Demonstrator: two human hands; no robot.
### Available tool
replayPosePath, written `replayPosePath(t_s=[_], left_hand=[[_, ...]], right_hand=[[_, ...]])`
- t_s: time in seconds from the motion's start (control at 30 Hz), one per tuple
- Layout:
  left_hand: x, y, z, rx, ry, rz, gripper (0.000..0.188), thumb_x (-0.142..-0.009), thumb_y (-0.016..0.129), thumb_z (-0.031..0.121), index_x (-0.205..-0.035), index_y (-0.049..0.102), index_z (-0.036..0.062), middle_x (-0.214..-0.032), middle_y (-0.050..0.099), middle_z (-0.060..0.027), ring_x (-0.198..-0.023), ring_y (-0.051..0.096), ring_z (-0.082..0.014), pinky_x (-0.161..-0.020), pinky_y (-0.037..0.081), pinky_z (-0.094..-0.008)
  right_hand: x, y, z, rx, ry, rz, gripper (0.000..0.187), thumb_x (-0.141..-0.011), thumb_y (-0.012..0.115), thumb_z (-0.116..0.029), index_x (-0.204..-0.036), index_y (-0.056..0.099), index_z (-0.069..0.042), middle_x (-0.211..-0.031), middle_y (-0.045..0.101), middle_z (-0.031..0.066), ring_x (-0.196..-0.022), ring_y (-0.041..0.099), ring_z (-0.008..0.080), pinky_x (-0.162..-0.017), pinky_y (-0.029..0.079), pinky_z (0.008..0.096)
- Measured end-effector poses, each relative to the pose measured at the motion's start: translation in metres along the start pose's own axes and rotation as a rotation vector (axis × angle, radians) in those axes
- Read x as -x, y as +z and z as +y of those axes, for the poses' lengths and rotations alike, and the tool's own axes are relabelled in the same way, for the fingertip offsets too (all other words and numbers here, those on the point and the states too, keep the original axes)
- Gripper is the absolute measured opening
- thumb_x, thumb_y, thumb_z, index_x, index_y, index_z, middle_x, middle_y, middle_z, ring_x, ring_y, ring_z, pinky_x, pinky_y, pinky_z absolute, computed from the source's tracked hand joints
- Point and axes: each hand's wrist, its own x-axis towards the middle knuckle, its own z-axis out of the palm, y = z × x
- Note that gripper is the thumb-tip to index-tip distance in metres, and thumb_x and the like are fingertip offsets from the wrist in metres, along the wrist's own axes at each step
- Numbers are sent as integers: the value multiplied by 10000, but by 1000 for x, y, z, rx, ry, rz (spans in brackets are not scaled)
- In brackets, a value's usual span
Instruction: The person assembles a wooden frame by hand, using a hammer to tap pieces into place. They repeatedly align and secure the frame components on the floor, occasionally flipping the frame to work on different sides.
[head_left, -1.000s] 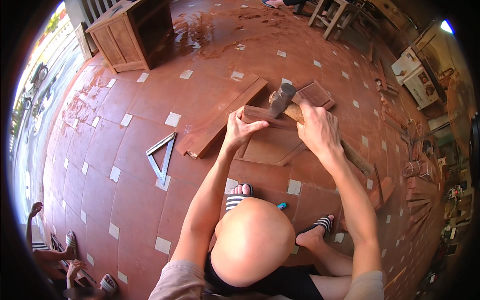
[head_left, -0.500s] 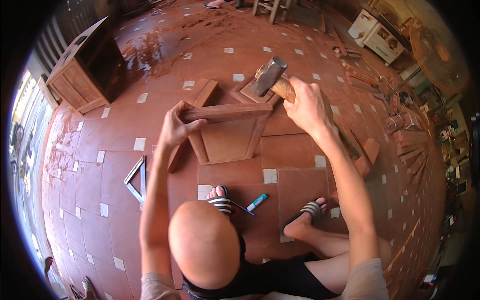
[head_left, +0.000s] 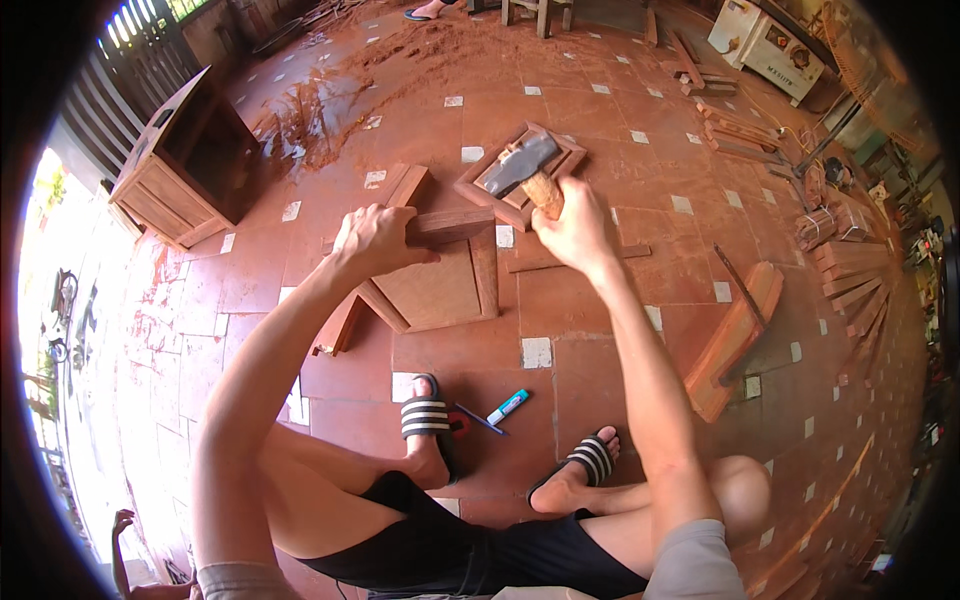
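My left hand (head_left: 375,240) is closed over the top rail of a reddish-brown wooden framed panel (head_left: 430,288), toward its left end. The panel stands tilted above the tiled floor, its lower part close to a wooden board (head_left: 345,318). Raised above the rail's right end is a hammer (head_left: 522,165) with a heavy metal head. My right hand (head_left: 578,228) grips its wooden handle close below the head. Behind the hammer, a second framed panel (head_left: 560,168) lies flat on the floor, partly covered by the hammer head.
By my feet lie a teal-and-white tube (head_left: 508,406) and a blue pen (head_left: 480,418). To the right is a wooden block (head_left: 735,350) with a dark bar across it, then stacked timber (head_left: 855,285). A wooden cabinet (head_left: 175,195) stands far left. Someone's sandalled foot (head_left: 425,12) shows at the top.
My left hand has shifted from gripping the rail's end to lying over its top. The hammer is slightly lower and further left. My left knee has swung aside, and the view has shifted.
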Motion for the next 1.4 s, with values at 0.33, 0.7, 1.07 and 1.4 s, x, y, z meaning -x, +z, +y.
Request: replayPosePath(t_s=[0.33, 0.7, 1.07, 1.4], left_hand=[[-12, 5, -3, -40, -2, 79, 666, -674, 870, 664, -993, 777, 86, -844, 759, -150, -857, 743, -357, -785, 588, -466], [-15, 5, -11, -22, -27, 17, 809, -660, 877, 680, -1218, 764, 105, -996, 776, -182, -1025, 734, -338, -902, 594, -457], [-7, 12, -14, -14, 19, 82, 743, -659, 877, 671, -1125, 779, 101, -865, 768, -139, -882, 755, -343, -816, 608, -459], [-9, 13, -15, -21, 16, 120, 696, -670, 874, 668, -1075, 780, 110, -916, 773, -157, -904, 751, -350, -832, 603, -462]], right_hand=[[49, 91, 60, -387, 418, -61, 333, -843, 778, -206, -780, 611, 76, -606, 663, 221, -551, 721, 334, -512, 560, 424], [44, 75, 43, -79, 312, 1, 196, -797, 754, -109, -837, 619, 27, -735, 692, 240, -717, 706, 445, -666, 561, 519], [-26, 27, -61, 515, -443, -88, 111, -981, 566, -21, -1036, 656, 14, -721, 694, 179, -636, 729, 297, -518, 597, 413], [-12, 25, -36, 308, -152, -112, 227, -856, 746, -87, -1019, 634, 27, -806, 712, 258, -761, 740, 400, -634, 582, 521]])
